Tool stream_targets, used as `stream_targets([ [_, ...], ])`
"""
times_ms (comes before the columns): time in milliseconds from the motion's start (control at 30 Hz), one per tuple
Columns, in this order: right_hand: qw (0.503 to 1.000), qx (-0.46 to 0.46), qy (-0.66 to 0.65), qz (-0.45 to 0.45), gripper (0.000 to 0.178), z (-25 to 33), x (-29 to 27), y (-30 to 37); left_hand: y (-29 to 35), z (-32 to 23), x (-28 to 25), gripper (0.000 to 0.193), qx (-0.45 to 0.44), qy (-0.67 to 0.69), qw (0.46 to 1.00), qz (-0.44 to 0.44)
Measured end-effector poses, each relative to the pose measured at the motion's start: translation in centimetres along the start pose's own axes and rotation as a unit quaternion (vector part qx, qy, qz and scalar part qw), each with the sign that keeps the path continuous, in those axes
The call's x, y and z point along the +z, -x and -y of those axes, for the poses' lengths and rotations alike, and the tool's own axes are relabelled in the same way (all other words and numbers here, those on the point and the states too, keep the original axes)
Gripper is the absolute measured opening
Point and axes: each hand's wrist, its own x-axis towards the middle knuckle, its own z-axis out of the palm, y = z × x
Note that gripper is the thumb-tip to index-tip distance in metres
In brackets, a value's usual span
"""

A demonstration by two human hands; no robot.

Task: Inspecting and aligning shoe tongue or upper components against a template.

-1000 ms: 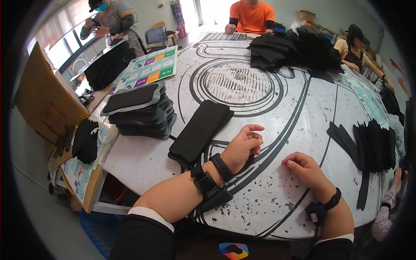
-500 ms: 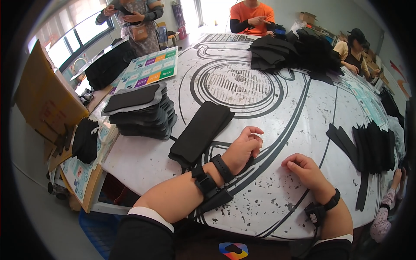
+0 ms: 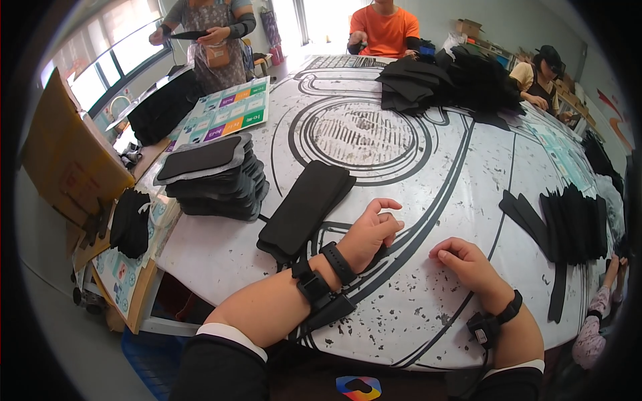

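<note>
My left hand rests over the table, its fingers loosely bent and apart, holding nothing. To its left lies a small stack of black oblong pads, apart from the fingers. My right hand lies on the white table sheet, fingers loosely curled and the thumb beside them, nothing visible in it. Farther left stands a taller stack of black pads with grey borders. Right of my right hand are several black strips, some fanned out.
A large heap of black pieces covers the far right of the table. A cardboard box and a black bundle stand at the left. A person in orange sits opposite; others work at far left and right.
The person at far left has spread a black piece out flat between both hands. The person in orange has moved their hands apart. My hands have hardly moved; the view has shifted slightly.
</note>
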Motion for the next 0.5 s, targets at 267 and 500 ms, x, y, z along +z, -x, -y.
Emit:
stream_targets([
  [267,1.000,0.003,-0.012,0.004,0.016,0.19,0.20,0.02,0.05,0.25,-0.18,0.039,0.017,0.055,0.998,-0.007],
  [500,1.000,-0.008,-0.014,-0.006,0.018,-0.19,-0.02,0.23,-0.03,0.13,0.03,0.042,0.000,0.084,0.996,0.016],
])
